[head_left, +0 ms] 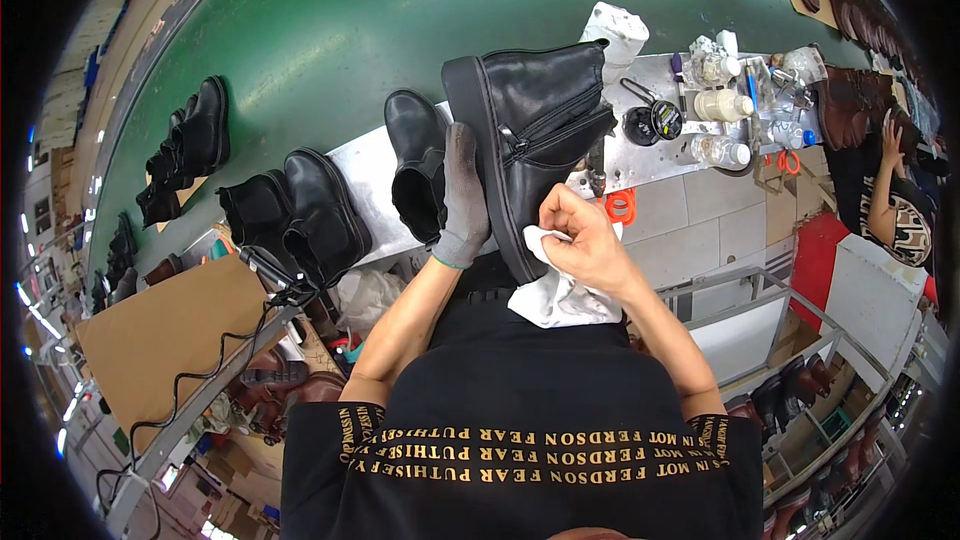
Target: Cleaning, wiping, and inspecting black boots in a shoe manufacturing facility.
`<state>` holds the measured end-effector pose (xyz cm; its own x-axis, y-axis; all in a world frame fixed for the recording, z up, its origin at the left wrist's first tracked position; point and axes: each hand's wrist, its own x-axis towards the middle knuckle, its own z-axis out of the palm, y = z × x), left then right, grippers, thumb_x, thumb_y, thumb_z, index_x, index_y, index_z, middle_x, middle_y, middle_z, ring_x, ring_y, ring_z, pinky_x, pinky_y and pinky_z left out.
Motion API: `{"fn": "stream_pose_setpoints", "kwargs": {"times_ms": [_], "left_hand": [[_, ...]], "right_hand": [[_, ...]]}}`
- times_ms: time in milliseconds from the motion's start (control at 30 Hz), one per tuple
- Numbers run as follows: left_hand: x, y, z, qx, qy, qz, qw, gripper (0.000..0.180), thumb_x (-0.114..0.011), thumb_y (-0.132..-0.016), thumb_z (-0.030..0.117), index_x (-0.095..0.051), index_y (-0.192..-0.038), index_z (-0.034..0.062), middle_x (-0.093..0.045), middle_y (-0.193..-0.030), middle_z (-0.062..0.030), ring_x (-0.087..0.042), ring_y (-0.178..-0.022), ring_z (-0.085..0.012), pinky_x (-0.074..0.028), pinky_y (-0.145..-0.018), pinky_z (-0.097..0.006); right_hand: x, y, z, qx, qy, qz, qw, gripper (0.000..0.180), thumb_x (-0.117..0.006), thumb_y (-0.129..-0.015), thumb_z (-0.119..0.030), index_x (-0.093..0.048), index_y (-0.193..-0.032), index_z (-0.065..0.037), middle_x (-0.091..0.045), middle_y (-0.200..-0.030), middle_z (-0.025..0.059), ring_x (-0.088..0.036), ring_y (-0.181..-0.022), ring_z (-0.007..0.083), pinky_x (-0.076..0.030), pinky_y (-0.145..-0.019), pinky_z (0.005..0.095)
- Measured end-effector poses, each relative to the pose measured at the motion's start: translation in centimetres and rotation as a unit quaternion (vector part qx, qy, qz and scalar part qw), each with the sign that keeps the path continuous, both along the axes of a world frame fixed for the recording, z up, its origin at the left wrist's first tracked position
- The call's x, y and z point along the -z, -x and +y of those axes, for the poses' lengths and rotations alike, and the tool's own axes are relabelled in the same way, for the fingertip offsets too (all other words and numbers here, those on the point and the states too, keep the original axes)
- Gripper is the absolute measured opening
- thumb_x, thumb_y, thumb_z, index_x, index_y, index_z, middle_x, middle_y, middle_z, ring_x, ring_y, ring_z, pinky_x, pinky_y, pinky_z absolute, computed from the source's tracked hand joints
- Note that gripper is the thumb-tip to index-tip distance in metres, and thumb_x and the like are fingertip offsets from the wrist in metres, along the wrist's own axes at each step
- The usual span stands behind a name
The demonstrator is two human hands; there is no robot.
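A black ankle boot (545, 105) with a side zipper is held up before my chest, its thick sole turned left and its shaft opening to the right. My left hand (463, 205), in a grey glove, presses along the sole and grips the boot. Bunched between the bare fingers of my right hand (582, 240) is a white cloth (565, 302), which touches the near end of the boot. Just left of the glove stands a second black boot (412, 155) on the metal work surface (365, 175). Another pair of black boots (318, 210) stands farther left.
Bottles (722, 105), a round black-lidded container (652, 122) and a white block (614, 32) occupy the bench at right. Orange rings (620, 206) hang at its edge. More boots line the green surface (330, 20). Another person's hand (890, 145) shows far right. Cardboard (170, 340) lies left.
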<state>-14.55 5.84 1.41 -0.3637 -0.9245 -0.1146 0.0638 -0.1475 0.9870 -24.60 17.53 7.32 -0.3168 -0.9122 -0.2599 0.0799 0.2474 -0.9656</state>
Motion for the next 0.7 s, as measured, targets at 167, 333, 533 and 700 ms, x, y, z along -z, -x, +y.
{"fn": "stream_pose_setpoints", "kwargs": {"times_ms": [167, 333, 533, 700], "left_hand": [[0.6, -0.5, -0.7, 0.108, 0.003, -0.053, 0.993, 0.043, -0.025, -0.098, 0.032, -0.037, -0.126, 0.0020, -0.049, -0.118, -0.0092, -0.051, -0.106, -0.0175, -0.041, -0.094, -0.031], [2.1, -1.0, -0.7, 0.103, 0.040, -0.114, 0.987, 0.043, -0.024, -0.099, 0.032, -0.037, -0.126, 0.0018, -0.049, -0.119, -0.0102, -0.051, -0.106, -0.0181, -0.041, -0.095, -0.032], [3.1, -1.2, 0.0, 0.067, 0.170, -0.169, 0.969, 0.035, -0.039, -0.092, 0.014, -0.038, -0.122, -0.0055, -0.045, -0.121, -0.0178, -0.045, -0.112, -0.0250, -0.034, -0.098, -0.033], [2.4, -0.8, -0.3, 0.074, 0.068, -0.127, 0.987, 0.044, -0.025, -0.098, 0.035, -0.040, -0.123, 0.0023, -0.051, -0.115, -0.0096, -0.051, -0.105, -0.0160, -0.042, -0.093, -0.032]], "right_hand": [[-1.1, 1.0, -0.6, -0.107, -0.024, 0.008, 0.994, 0.016, -0.057, -0.072, -0.001, -0.043, -0.079, 0.000, -0.052, -0.063, 0.0073, -0.050, -0.058, 0.0074, -0.043, -0.055, 0.0242], [-1.3, -0.5, -0.5, -0.039, 0.000, 0.080, 0.996, 0.016, -0.057, -0.072, -0.001, -0.042, -0.079, 0.000, -0.052, -0.064, 0.0075, -0.052, -0.061, 0.0081, -0.045, -0.058, 0.0241], [0.1, 0.3, -0.2, -0.025, -0.014, -0.069, 0.997, 0.016, -0.057, -0.073, -0.001, -0.042, -0.079, 0.000, -0.050, -0.065, 0.0051, -0.050, -0.063, 0.0058, -0.043, -0.060, 0.0227], [-0.2, 1.3, -0.2, -0.110, -0.012, -0.078, 0.991, 0.017, -0.058, -0.073, -0.001, -0.042, -0.079, 0.000, -0.049, -0.063, 0.0043, -0.048, -0.061, 0.0053, -0.041, -0.056, 0.0229]]}}
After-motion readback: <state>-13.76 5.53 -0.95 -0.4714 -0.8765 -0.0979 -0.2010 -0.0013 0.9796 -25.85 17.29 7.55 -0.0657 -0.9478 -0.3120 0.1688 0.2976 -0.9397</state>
